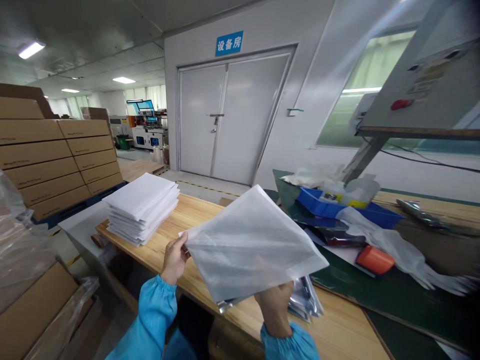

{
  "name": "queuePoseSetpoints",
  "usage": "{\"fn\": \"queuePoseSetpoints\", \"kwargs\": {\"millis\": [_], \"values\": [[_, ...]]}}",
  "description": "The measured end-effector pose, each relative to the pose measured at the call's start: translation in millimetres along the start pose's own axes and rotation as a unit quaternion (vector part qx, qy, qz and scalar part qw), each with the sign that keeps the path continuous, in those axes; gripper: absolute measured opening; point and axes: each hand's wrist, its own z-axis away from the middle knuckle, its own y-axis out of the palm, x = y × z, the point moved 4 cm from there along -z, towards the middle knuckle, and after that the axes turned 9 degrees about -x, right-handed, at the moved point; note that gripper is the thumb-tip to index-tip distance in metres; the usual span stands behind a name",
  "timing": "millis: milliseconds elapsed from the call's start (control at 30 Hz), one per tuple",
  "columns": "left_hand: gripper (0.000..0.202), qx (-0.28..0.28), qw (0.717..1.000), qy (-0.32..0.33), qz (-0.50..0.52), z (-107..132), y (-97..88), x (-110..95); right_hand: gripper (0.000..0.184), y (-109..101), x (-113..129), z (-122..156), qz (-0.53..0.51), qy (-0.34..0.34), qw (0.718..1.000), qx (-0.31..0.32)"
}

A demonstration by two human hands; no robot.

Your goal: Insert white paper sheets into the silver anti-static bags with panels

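My left hand [175, 258] pinches the left corner of a translucent white plastic bag [251, 245], spread flat above the wooden table. At the bag's near edge is my right hand [275, 305]; its fingers go behind the film, where a faint shape shows through. Their grip is hidden. A small shiny silver piece [226, 305] pokes out under the bag's near corner. Just right of my right hand, several clear and silvery plastic packets [305, 300] lie on the table. To the left stands a stack of white sheets or flat bags [142, 205].
The wooden table [337, 320] adjoins a green work surface [405, 305] on the right. That holds a blue tray [315, 200] with bottles, a red-orange object [375, 260] and white gloves [397, 245]. Stacked cardboard boxes [37, 150] stand left. A control box [423, 85] overhangs the right side.
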Motion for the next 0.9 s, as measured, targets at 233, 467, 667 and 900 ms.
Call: {"fn": "queuePoseSetpoints", "kwargs": {"millis": [233, 467, 667, 900], "values": [[0.045, 0.04, 0.999, 0.0, -0.004, 22.7, 0.4, 12.9, 0.036, 2.2, 5.0, 9.0, -0.042, 0.048, 0.997, -0.039], [0.041, -0.056, 0.998, 0.009, -0.003, 25.9, -16.5, 21.1, 0.049, -0.7, -4.1, 12.4, -0.003, 0.063, 0.998, -0.031], [0.038, -0.046, 0.999, 0.019, -0.006, 18.3, -24.0, 13.3, 0.045, -7.1, -8.9, 6.8, 0.022, 0.075, 0.997, 0.014], [0.045, -0.107, 0.994, 0.015, 0.034, 21.5, -31.7, 20.3, 0.039, -11.1, -5.5, 14.2, 0.006, 0.073, 0.996, -0.051]]}}
